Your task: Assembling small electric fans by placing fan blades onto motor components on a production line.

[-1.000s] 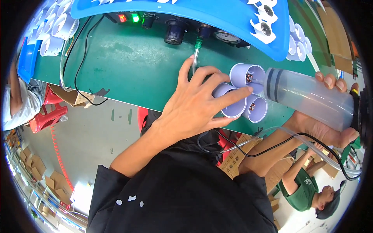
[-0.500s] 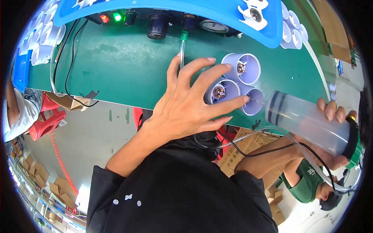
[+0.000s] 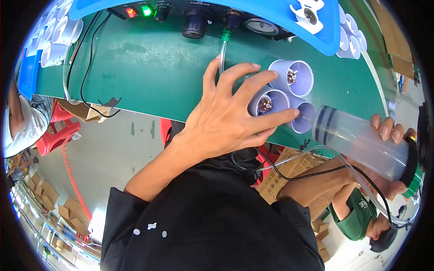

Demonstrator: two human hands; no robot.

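Three pale lilac plastic cups stand together on the green table. The far cup (image 3: 304,80) and the left cup (image 3: 281,100) each show a small copper-coloured part with a shaft inside. Spread over their left side is my left hand (image 3: 230,108), palm down, its fingers apart. Its index fingertip reaches to the opening of the right cup (image 3: 306,118) and hides part of the inside. My right hand (image 3: 384,135) is wrapped round a big clear dispensing syringe (image 3: 357,140) with a green cap and dark bands. The syringe lies almost level, its thin tip pointing into the right cup.
A black dispenser box (image 3: 212,20) with knobs, lights and a gauge stands at the back, under a blue tray (image 3: 271,10). More cups (image 3: 56,54) crowd the far left and far right. Tubing and a black cable (image 3: 298,179) hang below the table edge. Another person (image 3: 357,212) is at lower right.
The whole view has shifted slightly, so the table and cups sit a little further right. Both hands keep the same hold and the syringe tip stays at the right cup.
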